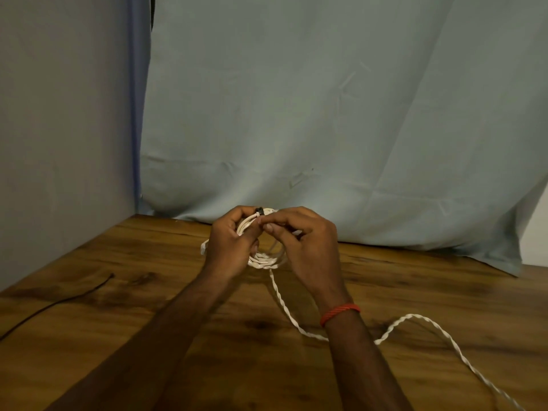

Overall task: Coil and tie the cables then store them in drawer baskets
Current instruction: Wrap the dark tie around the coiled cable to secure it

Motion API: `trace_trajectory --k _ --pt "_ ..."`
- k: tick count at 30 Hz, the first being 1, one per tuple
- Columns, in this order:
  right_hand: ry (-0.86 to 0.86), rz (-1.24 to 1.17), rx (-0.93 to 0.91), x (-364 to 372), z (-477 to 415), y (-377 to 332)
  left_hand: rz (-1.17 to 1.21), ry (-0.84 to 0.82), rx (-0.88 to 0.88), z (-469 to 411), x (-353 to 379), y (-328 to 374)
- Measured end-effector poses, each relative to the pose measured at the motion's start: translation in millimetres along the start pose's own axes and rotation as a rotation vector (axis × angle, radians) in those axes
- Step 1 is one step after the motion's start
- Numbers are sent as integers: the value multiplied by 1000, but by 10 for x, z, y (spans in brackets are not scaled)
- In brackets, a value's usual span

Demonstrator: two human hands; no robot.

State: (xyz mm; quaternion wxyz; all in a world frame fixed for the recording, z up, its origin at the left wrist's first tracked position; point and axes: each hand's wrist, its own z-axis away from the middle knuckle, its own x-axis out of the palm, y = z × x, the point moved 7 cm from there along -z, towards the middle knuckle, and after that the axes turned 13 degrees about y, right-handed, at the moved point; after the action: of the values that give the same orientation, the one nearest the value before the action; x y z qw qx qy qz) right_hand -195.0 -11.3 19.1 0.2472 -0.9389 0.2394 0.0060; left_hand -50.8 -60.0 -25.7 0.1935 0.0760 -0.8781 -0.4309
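Head view, one item in work: white cable point(265, 261), two strands twisted like rope, smooth and slightly glossy, wound into a small round coil of several turns and held over the far part of the table point(148, 292). Your left hand point(229, 241) grips the coil's left side, fingers curled round the bundled turns. Your right hand point(308, 247) meets it at the top, thumb and forefinger pinching there, the other fingers curled over the coil's right side. Small black piece point(260, 211): sits at the coil's top edge, against your left fingertips; what it is cannot be told. Loose tail point(415, 318): leaves the coil's lower edge, passes under your right forearm and snakes off to the lower right. Table: brown wood grain with dark knots. Red thread band point(340, 313): twisted, round your right wrist. Thin black cable point(59, 302): lies on the table at far left, well apart from both hands. Backdrop: pale blue cloth point(326, 114), creased, hanging to the table's far edge.
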Motion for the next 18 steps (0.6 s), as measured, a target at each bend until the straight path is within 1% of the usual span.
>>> trace_trajectory --k 4,10,14,18 --pt "12 -73 97 43 49 -37 7 12 -14 8 4 -19" --pt "22 -92 129 37 71 -77 16 20 -35 2 0 -31" --pt "53 -220 283 12 76 -11 37 25 -27 14 11 10" --pt "138 -313 430 -45 56 92 47 -5 -21 65 38 31"
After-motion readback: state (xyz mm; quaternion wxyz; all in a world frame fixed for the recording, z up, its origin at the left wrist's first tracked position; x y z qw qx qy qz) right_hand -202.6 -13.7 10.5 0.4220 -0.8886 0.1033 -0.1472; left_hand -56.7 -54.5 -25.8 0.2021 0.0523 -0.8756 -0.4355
